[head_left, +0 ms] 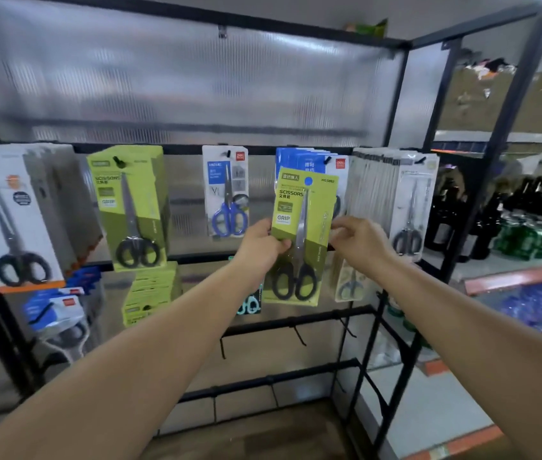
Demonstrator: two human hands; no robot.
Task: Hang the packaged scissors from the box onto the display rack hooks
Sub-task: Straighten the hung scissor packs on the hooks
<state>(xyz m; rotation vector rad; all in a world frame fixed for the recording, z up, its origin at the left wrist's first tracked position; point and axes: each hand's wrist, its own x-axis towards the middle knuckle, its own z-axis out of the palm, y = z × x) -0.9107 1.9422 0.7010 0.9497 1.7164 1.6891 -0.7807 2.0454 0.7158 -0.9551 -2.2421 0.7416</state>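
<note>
I hold a green scissors package (309, 207) with black-handled scissors upright in front of the display rack (196, 149). My left hand (261, 244) grips its left edge, thumb on the front. My right hand (359, 242) pinches its right edge. The package hangs on no hook; it covers the lower part of a stack of blue packs (303, 159) on a hook (327, 158). A stack of matching green packs (130, 207) hangs at the left on another hook (117, 161). The box is not in view.
Other hung stacks: white packs (14, 220) far left, a blue-handled pair (228, 194), grey packs (405, 200) right. Lower rails carry more green packs (150, 293) and bare hooks (299, 335). Dark bottles (525, 214) stand on shelves to the right.
</note>
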